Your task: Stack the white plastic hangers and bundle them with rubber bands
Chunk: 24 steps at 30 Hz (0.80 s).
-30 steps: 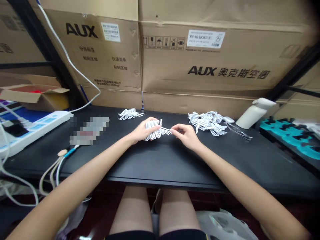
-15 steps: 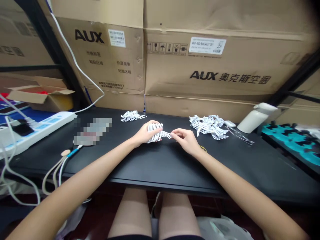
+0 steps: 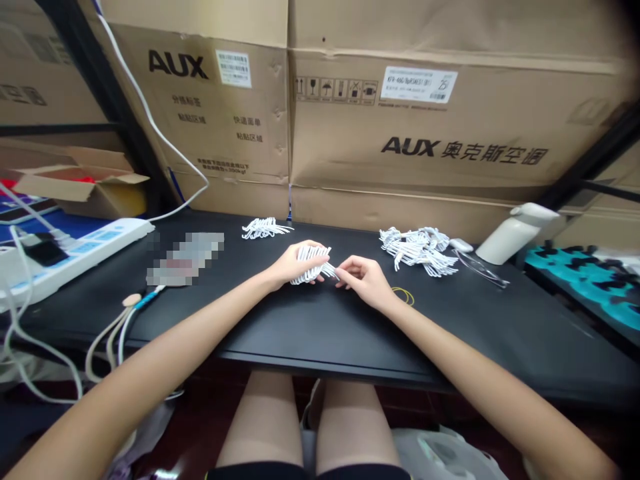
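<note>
My left hand (image 3: 293, 267) is wrapped round a bundle of looped white cords (image 3: 311, 261), held just above the black table. The loose cord ends stick out to the right. My right hand (image 3: 367, 281) pinches at those ends with thumb and forefinger, its other fingers curled. Beside my right wrist lies a thin yellow rubber band (image 3: 407, 297). A small bunch of white cords (image 3: 265, 228) rests behind my left hand, and a larger pile of white cord bundles (image 3: 420, 250) is beyond my right hand.
Cardboard cartons (image 3: 340, 153) wall off the table's back. At right are glasses (image 3: 483, 270), a white bottle (image 3: 515, 233) and a teal tray (image 3: 585, 287) with black pieces. On the left stand a power strip (image 3: 100, 247), a phone-like blurred object (image 3: 185, 260) and an open box (image 3: 95, 187).
My right hand has shifted slightly left, closer to the bundle, and its fingers have curled more. The bundle is tilted a little differently in my left hand. More of the rubber band shows.
</note>
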Each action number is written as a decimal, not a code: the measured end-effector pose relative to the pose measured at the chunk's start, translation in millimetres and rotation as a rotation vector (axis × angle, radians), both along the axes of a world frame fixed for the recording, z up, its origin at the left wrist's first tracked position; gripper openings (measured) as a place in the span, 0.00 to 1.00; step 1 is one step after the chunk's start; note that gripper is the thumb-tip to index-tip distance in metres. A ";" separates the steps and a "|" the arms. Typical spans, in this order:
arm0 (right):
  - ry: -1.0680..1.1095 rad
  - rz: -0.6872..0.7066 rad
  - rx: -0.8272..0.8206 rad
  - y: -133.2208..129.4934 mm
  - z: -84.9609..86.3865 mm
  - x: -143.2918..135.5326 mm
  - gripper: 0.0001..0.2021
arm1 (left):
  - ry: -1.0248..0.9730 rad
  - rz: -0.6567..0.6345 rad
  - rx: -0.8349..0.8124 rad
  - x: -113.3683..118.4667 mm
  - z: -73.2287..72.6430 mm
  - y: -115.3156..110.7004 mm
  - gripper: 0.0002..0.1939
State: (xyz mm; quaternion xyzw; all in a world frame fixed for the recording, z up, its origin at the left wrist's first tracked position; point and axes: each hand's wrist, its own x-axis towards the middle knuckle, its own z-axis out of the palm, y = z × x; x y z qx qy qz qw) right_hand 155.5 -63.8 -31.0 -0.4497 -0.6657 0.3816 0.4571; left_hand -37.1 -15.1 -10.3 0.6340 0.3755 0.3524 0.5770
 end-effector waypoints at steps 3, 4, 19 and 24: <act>0.013 0.040 -0.020 -1.2 0.0 -2.6 0.16 | 0.014 -0.032 0.009 -0.5 2.0 -1.7 0.24; 0.003 0.057 -0.022 -2.2 0.4 -3.7 0.16 | 0.013 -0.043 0.009 -0.2 2.6 -2.5 0.24; -0.847 0.051 0.215 -13.7 13.9 -10.6 0.10 | 0.010 -0.194 0.012 6.1 -1.8 -7.7 0.27; -0.983 0.031 0.234 -14.7 16.5 -12.0 0.11 | 0.074 -0.205 0.119 0.7 2.8 -3.4 0.25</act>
